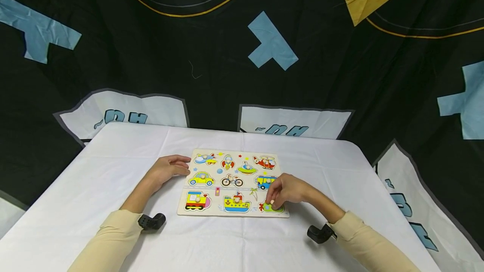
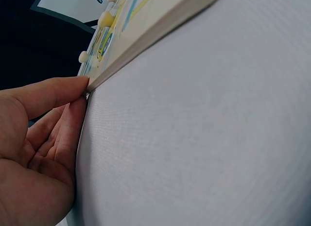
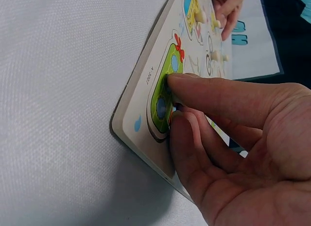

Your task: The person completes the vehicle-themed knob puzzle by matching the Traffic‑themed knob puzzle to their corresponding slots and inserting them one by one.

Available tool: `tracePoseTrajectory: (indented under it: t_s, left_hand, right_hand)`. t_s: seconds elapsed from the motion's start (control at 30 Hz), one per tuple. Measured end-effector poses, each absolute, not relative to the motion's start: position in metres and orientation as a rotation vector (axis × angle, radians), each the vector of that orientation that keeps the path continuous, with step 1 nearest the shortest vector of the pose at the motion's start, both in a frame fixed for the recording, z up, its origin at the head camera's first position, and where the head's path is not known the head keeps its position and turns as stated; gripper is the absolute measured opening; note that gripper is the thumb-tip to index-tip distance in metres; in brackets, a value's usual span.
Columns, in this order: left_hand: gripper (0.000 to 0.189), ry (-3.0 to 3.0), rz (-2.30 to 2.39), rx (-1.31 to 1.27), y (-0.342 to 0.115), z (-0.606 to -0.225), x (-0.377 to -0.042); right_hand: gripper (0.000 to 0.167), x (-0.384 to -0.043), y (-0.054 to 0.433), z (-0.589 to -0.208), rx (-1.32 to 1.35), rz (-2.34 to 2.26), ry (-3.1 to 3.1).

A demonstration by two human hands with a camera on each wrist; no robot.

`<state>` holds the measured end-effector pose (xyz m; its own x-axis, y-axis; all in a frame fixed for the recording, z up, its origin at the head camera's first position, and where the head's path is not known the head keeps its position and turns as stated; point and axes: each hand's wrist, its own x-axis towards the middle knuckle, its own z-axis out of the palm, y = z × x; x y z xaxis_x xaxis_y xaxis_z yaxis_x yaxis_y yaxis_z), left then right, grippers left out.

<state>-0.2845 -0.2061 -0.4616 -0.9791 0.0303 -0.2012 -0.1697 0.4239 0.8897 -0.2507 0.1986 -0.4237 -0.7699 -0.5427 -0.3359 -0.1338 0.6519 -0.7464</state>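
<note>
A wooden peg puzzle board (image 1: 215, 167) lies flat on the table, with knobbed vehicle pieces in its recesses. At the lower right corner my right hand (image 1: 290, 189) pinches the green submarine piece (image 3: 159, 107) between thumb and fingertips. This piece sits in or just over its recess, with a dark gap along one end; the fingers cover its middle. My left hand (image 1: 168, 170) rests by the board's upper left edge. In the left wrist view its fingertips (image 2: 77, 85) touch the edge of the board.
Other pieces on the board include a boat (image 1: 237, 205), a train (image 1: 195, 201), a bus (image 1: 264, 182) and a bicycle (image 1: 232, 181). A white cloth (image 1: 211, 247) covers the table. Behind it hangs a black curtain (image 1: 211, 91) with blue and yellow shapes.
</note>
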Motion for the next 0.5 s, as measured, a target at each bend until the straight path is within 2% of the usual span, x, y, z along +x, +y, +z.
tracePoseTrajectory:
  t_s: [0.2,0.5]
  left_hand:
    - [0.054,2.485,1.582,-0.129,-0.2069,-0.4615,-0.2840]
    - [0.055,2.500,1.508,-0.136,-0.2088,-0.4557,-0.2820]
  right_hand:
    - [0.016,-0.2519,0.1978,-0.4226,-0.522,-0.965,2.311]
    - [0.005,-0.2485,0.1947,-0.4209,-0.448,-0.981,2.498]
